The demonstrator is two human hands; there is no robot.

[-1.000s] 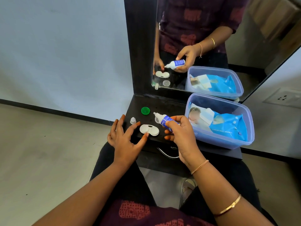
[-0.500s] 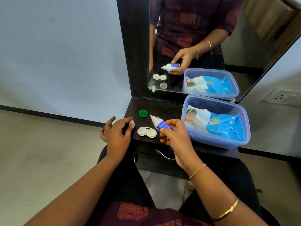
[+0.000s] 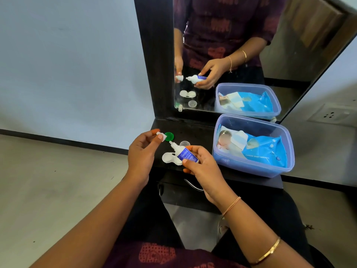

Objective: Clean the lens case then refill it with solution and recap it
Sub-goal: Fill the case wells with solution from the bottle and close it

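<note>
My right hand (image 3: 201, 167) grips a small solution bottle (image 3: 184, 152) with a blue label, its uncapped nozzle pointing up and left. My left hand (image 3: 142, 153) pinches the bottle's small white cap (image 3: 160, 135) between thumb and fingers, raised a short way left of the nozzle. The white lens case (image 3: 170, 158) lies open on the black shelf (image 3: 195, 132) under the bottle, partly hidden by it. A green case lid (image 3: 169, 136) lies behind my left fingers. A clear case lid (image 3: 184, 143) lies behind the bottle.
A blue plastic tub (image 3: 253, 169) holding a blue wipes packet stands on the shelf's right half. A mirror (image 3: 251, 45) rises behind the shelf and reflects my hands. A metal drawer handle (image 3: 193, 185) sits under the shelf's front edge. Pale wall and floor lie to the left.
My left hand left the lens case, took the small white cap off the shelf and lifted it toward the nozzle. My right hand kept the bottle over the case.
</note>
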